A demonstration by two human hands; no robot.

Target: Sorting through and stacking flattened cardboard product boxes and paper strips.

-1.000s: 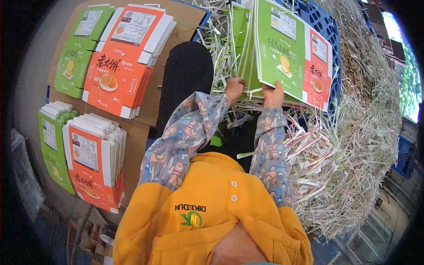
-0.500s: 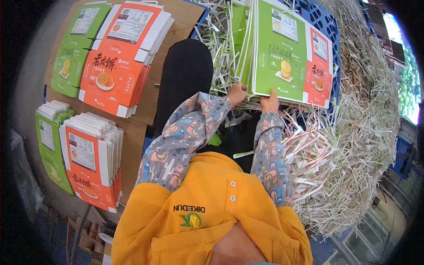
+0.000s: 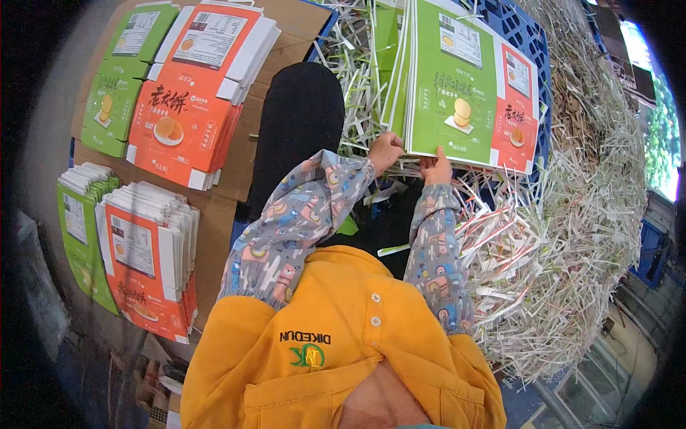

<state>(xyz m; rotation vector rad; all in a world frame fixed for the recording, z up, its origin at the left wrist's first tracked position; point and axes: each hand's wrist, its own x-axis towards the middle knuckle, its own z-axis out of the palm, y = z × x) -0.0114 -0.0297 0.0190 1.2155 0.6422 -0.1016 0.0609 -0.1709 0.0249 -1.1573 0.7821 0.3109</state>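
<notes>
Two hands are at work at the near edge of a stack of printed sheets (image 3: 451, 89), which lies at one o'clock on a blue perforated crate (image 3: 516, 30). The left hand (image 3: 386, 151), at one o'clock, has curled fingers just beside the stack's near left corner; whether it grips anything cannot be told. The right hand (image 3: 436, 169), at two o'clock, touches the near edge with one fingertip; its remaining fingers are partly hidden, so its grip cannot be confirmed.

Completed portion, as judged: an upper pile (image 3: 179, 118) at ten o'clock and a lower pile (image 3: 137, 282) between eight and nine o'clock, on cardboard (image 3: 289, 37). Both show green and orange panels with stepped, notched outlines and white flaps.

Outstanding portion, as judged: the stack at the hands, whose visible edges run mostly straight, with a pale border along the near side. Its left edges are fanned. Sheet count cannot be established.

Loose paper strips (image 3: 357, 86) lie at twelve o'clock, and a large heap of shredded paper (image 3: 564, 250) at three o'clock, consistent with considerable trimming already performed.
</notes>
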